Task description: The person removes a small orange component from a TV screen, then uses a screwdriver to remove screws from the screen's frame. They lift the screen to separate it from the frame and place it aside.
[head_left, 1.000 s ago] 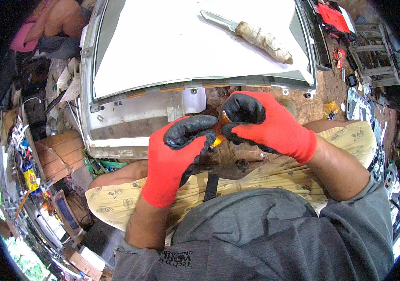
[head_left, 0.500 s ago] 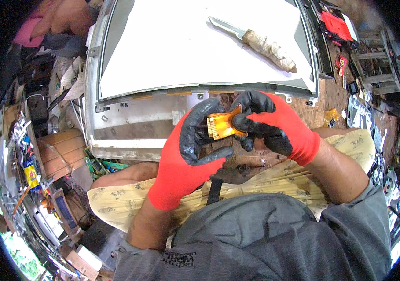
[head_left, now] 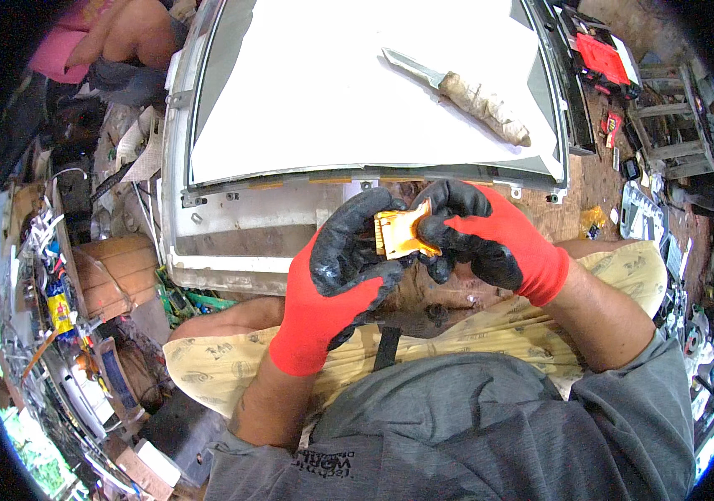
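Observation:
A shiny amber flexible flat cable with a row of contacts along its left edge is held up in front of my body. My right hand, in a red glove with black coating, pinches its right end between thumb and fingers. In a matching glove, my left hand curves around the cable's left edge, thumb and fingers apart. Whether its fingertips touch the cable is hard to see. Beyond both hands, a knife with a wrapped handle lies on a white sheet over a framed panel.
Another person sits at the far left. A brown box and piled scrap stand on the left. A red case, a wooden rack and a small yellow packet are on the right.
The cable has turned slightly, still pinched by my right hand. My left thumb has moved closer beneath it. The view has shifted a little.

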A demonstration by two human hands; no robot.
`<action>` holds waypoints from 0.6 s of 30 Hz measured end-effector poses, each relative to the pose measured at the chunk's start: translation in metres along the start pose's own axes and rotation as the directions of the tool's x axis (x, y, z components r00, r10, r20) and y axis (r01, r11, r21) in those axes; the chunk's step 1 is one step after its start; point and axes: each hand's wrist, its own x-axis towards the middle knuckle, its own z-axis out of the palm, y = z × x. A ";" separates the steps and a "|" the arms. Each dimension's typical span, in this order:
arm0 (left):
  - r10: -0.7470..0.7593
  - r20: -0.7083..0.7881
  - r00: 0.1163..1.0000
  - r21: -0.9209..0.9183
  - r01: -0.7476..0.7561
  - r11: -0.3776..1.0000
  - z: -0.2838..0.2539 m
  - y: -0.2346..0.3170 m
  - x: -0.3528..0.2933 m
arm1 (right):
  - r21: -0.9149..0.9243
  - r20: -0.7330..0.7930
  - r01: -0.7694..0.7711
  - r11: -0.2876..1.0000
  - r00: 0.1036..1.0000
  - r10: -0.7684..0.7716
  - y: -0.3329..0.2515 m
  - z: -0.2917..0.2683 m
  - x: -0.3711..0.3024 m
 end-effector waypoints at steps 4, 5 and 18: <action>-0.002 0.019 1.000 0.133 0.000 0.991 -0.003 0.001 0.000 | 0.082 -0.009 -0.025 0.996 1.000 0.026 -0.001 0.001 -0.001; -0.002 0.005 1.000 0.138 0.001 0.990 -0.003 0.001 0.001 | 0.101 -0.013 -0.024 0.995 1.000 0.025 0.000 0.001 -0.001; -0.053 -0.158 0.986 -0.023 0.050 0.998 0.002 -0.010 -0.001 | 0.110 0.000 0.136 0.985 0.991 -0.137 0.016 -0.008 0.002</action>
